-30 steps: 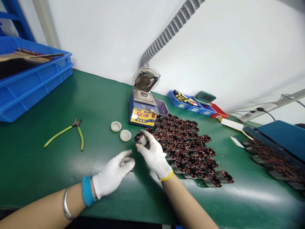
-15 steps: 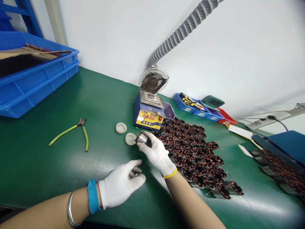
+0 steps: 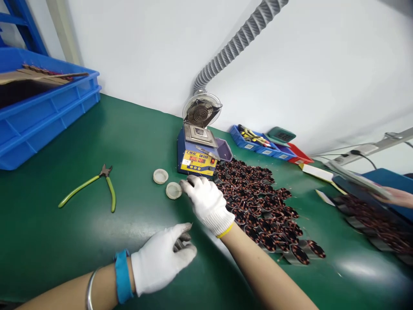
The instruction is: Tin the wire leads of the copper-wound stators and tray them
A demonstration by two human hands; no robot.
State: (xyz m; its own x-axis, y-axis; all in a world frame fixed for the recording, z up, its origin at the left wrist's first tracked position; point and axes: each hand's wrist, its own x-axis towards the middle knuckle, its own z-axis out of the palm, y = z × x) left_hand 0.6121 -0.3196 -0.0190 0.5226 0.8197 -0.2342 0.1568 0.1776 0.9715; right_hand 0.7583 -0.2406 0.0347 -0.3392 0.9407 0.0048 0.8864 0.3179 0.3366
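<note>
My right hand [image 3: 206, 200], in a white glove with darkened fingertips, is closed with its back up beside a small round white dish [image 3: 174, 190]. The short metal motor stator that showed in its fingers earlier is now hidden beneath them; a thin wire reaches over the dish. A second white dish [image 3: 160, 176] sits just behind. Lower down, my left hand [image 3: 164, 258], gloved too, hovers with thumb and forefinger apart and the other fingers curled. I see nothing held in it. Rows of metal motor stators [image 3: 254, 202] with copper windings stand right of my right hand.
Behind the dishes stands a blue and yellow solder pot [image 3: 198, 150] under a grey duct hose [image 3: 238, 43]. Green-handled cutters [image 3: 93, 185] lie left, near a blue crate [image 3: 48, 112]. Small bins [image 3: 258, 144] line the wall. Another person's hand [image 3: 400, 197] holds a flat object at right.
My right hand has turned over so its back faces up, hiding the stator beside the dish. My left hand barely moved. Another person's hand has come in at the right. The view shifted slightly.
</note>
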